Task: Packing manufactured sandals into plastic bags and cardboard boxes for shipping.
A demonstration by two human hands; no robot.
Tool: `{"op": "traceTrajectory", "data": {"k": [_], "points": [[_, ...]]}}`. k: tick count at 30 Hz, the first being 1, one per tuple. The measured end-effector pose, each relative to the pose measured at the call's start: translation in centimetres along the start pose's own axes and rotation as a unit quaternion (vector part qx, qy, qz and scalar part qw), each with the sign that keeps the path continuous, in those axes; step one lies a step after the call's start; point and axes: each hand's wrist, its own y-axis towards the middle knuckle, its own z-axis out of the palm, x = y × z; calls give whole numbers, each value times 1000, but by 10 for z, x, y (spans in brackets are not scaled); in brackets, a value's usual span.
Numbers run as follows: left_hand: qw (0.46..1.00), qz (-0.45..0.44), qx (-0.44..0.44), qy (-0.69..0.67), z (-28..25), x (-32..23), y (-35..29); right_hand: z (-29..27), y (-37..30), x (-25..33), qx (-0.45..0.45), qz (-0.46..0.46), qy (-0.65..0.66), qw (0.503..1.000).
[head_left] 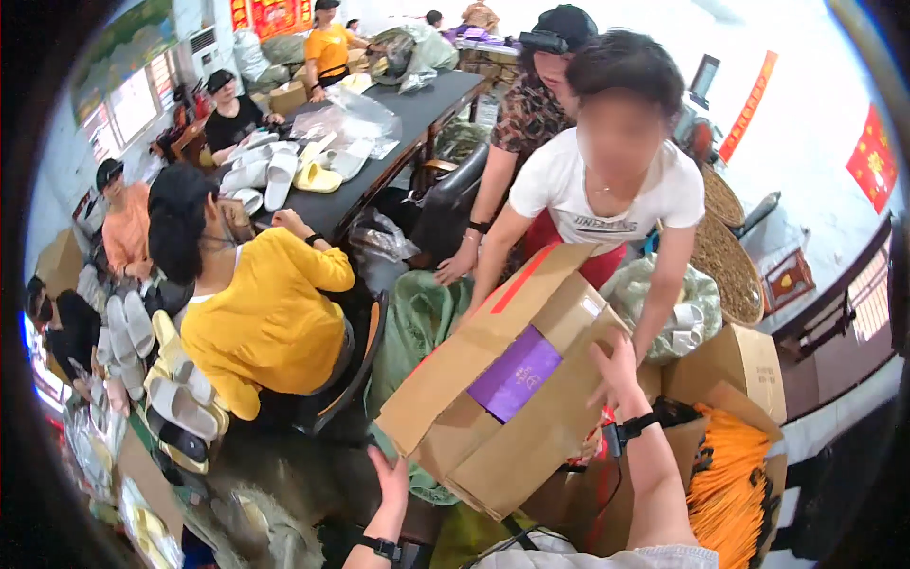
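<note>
A large cardboard box (531,398) is tilted in front of me, its top flaps partly apart. Through the gap shows a purple surface (515,373). My right hand (616,368) presses on the box's right side with fingers spread along the flap. At the lower left corner my left hand (389,477) touches the box, thumb apart, some fingers hidden by the cardboard. Opposite me, a person in a white shirt (607,204) has both arms at the far sides of the box. Beside the box's left edge hangs a green woven sack (417,318).
A person in yellow (270,313) sits left, by piled slippers (180,408). A dark table (398,142) behind carries more slippers (282,175). At right are another carton (735,370) and an orange bundle (728,484). Several people work farther back.
</note>
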Motion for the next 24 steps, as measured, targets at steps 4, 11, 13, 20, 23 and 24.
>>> {"op": "traceTrajectory", "data": {"k": [4,11,13,20,23,24], "points": [[954,192,2,231,23,-93,4,-5,43,-35,-35,-44,-85,995],[998,29,28,-38,36,-23,79,-11,120,-83,147,164,86,972],[969,214,-57,106,5,-21,75,13,136,-45,279,267,145,911],[991,124,35,30,78,-40,122,101,38,125,579,140,378,709],[972,-1,95,-216,57,-47,129,153,23,167,674,147,352,632],[973,0,77,-218,48,-46,125,155,24,174,688,151,344,621]]}}
